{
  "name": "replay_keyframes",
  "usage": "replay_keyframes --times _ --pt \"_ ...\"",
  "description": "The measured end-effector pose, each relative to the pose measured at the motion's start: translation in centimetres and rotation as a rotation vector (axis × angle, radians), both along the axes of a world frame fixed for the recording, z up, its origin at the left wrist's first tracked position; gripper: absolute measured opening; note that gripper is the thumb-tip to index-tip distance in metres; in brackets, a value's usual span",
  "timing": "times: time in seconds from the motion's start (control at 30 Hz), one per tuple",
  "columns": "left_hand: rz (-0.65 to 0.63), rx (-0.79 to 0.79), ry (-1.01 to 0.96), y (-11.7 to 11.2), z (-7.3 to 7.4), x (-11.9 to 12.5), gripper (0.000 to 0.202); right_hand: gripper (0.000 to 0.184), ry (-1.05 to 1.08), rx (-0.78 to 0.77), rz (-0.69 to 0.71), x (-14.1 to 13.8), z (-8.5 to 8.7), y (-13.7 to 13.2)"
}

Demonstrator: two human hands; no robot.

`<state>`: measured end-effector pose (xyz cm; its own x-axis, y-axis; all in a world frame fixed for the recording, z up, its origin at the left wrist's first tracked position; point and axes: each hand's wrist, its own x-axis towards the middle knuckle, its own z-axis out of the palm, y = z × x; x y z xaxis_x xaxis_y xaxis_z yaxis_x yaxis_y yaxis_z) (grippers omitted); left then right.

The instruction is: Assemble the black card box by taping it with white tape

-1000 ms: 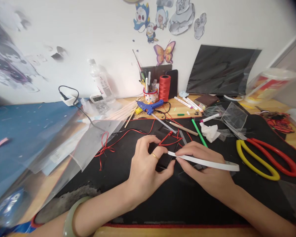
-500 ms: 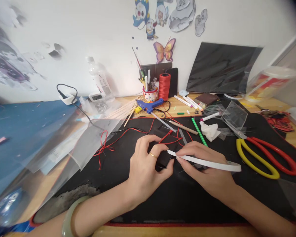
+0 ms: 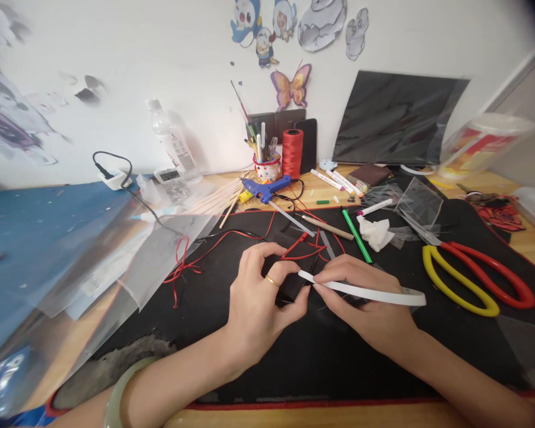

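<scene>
My right hand (image 3: 372, 294) pinches a narrow white strip (image 3: 370, 292) between thumb and forefinger. The strip's short end points left, and the rest curves back over the hand to the right. My left hand (image 3: 258, 297), wearing a gold ring, has its thumb and fingers curled round a small black piece (image 3: 292, 286). Its forefinger is at the strip's short end; whether they touch I cannot make out. The black piece blends into the black mat (image 3: 294, 368), so its shape is hard to tell. Red cord (image 3: 301, 257) lies just beyond the fingertips.
Scissors (image 3: 468, 273) with red and yellow handles lie to the right. Behind the hands are a blue glue gun (image 3: 267, 189), a green stick (image 3: 356, 236), a crumpled tissue (image 3: 375, 233) and a red thread spool (image 3: 292, 153). Clear plastic sheets (image 3: 160, 255) cover the left side.
The whole view has shifted slightly, so everything sits a little further left and up. Both hands keep the same grip on the strip and the black piece.
</scene>
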<state>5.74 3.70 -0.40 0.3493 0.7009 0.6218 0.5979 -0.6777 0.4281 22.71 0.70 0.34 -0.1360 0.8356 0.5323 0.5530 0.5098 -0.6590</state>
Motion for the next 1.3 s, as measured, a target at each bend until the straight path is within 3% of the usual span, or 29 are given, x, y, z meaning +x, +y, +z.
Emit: replay_keyframes --times 1.3 --pt "0.017 0.009 0.007 -0.08 -0.09 0.14 0.012 0.011 -0.064 0.073 0.0 -0.03 -0.71 0.13"
